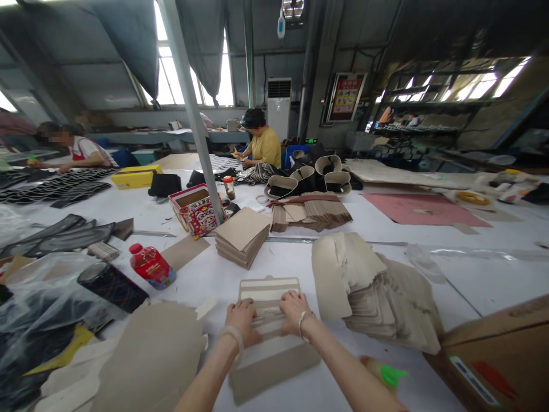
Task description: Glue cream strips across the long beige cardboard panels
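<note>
Both hands rest on a beige panel (pixel 274 371) with lighter strips across its upper part, lying on the white table. My left hand (pixel 242 320) is at the panel's left side, its fingers bent over the strips. Opposite it, my right hand (pixel 295 312) has curled fingers on the right side of the strips. Whether the fingers grip an edge or only press is too small to tell. Beyond the panel sits a stack of beige rectangular sheets (pixel 243 229). A fanned pile of beige pieces (pixel 373 292) lies to the right, and large beige sheets (pixel 150 349) lie to the left.
A red bottle (pixel 152 266) and a dark cylinder (pixel 112 286) stand or lie at left. The cardboard box (pixel 497 349) fills the right corner, near a green-capped item (pixel 391 375). A metal pole (pixel 193 109) rises behind a patterned box (pixel 195 212). People sit across the table.
</note>
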A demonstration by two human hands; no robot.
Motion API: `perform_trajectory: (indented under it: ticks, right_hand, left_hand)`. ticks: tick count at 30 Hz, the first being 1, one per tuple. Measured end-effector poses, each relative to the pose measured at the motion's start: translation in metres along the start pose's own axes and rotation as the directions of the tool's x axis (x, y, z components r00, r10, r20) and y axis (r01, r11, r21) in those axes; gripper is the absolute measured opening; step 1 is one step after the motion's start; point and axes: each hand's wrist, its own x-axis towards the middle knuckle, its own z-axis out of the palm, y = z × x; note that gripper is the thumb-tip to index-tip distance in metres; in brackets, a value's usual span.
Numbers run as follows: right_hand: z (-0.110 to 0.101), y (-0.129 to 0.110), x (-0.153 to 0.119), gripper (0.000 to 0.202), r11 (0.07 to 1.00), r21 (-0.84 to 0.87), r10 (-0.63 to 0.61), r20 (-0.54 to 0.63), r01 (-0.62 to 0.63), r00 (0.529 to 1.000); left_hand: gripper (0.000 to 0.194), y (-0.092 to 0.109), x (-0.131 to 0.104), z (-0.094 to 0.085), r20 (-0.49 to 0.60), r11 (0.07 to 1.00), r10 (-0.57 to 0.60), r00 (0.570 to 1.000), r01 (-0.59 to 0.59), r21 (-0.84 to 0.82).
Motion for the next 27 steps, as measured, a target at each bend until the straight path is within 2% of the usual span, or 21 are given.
perform_trajectory:
  ticks: [2, 5, 9, 14, 18, 20, 23, 27]
  right_hand:
    - [0.0, 0.006, 0.015, 0.054, 1.0, 0.003, -0.015, 0.033, 0.015, 0.999]
    - [0.012, 0.012, 0.02, 0.053, 0.998, 0.061, -0.008, 0.021, 0.006, 1.0]
    - [0.022, 0.017, 0.013, 0.051, 0.982, 0.185, -0.027, -0.039, 0.034, 0.999]
    - [0.018, 0.016, -0.002, 0.046, 0.972, 0.202, -0.103, -0.103, 0.122, 0.989]
    - [0.013, 0.017, -0.009, 0.049, 0.963, 0.251, -0.072, -0.11, 0.098, 0.991]
    - [0.005, 0.021, 0.0, 0.049, 0.969, 0.237, -0.034, -0.122, 0.062, 0.992]
    - [-0.011, 0.034, 0.031, 0.047, 0.982, 0.191, 0.041, -0.132, -0.015, 0.99]
    - [-0.022, 0.054, 0.075, 0.053, 0.982, 0.176, 0.07, -0.026, -0.064, 0.997]
  left_hand:
    - [0.047, -0.005, 0.011, -0.002, -0.003, 1.0, 0.007, 1.0, -0.007, -0.004]
    - [0.049, -0.01, 0.014, 0.003, -0.007, 1.0, 0.022, 1.0, -0.022, -0.006]
    - [0.044, -0.012, 0.009, 0.006, 0.004, 0.998, 0.056, 0.998, -0.056, -0.03]
    - [0.04, -0.014, -0.003, 0.007, -0.003, 0.984, 0.143, 0.99, -0.142, -0.11]
    - [0.038, -0.014, -0.005, 0.001, 0.002, 0.983, 0.146, 0.989, -0.145, -0.114]
    - [0.041, -0.011, 0.009, -0.009, -0.011, 0.986, 0.133, 0.991, -0.133, -0.101]
    - [0.057, -0.008, 0.046, -0.028, -0.031, 0.99, 0.115, 0.993, -0.117, -0.078]
    - [0.082, -0.008, 0.098, -0.04, 0.028, 0.996, 0.076, 0.997, -0.074, -0.051]
